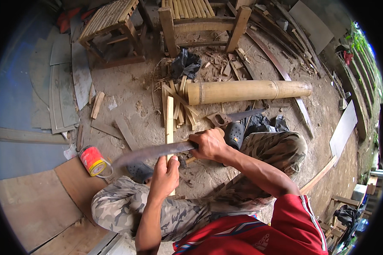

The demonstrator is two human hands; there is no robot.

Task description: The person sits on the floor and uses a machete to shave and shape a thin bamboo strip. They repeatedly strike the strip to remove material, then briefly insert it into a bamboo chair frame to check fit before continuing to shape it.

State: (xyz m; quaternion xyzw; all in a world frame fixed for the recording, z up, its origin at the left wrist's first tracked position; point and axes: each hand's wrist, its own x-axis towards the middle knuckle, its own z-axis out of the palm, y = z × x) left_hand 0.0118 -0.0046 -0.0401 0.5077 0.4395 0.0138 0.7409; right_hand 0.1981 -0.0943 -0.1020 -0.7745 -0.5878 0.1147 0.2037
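Note:
My right hand is wrapped round the handle of a machete, whose long dark blade points left. The blade lies across a narrow, pale wooden strip, blurred toward its tip. Just below the blade, my left hand grips the strip, which stands roughly upright in the view. Whether the edge cuts into the wood, I cannot tell. Between my legs, partly hidden behind my hands, is what looks like a hammer. A handsaw lies on the ground beyond my right hand.
A thick bamboo pole lies beyond the saw, beside a pile of split strips. A red and yellow can stands at left. Farther off are a slatted bamboo stool, a wooden chair frame and a black plastic bag.

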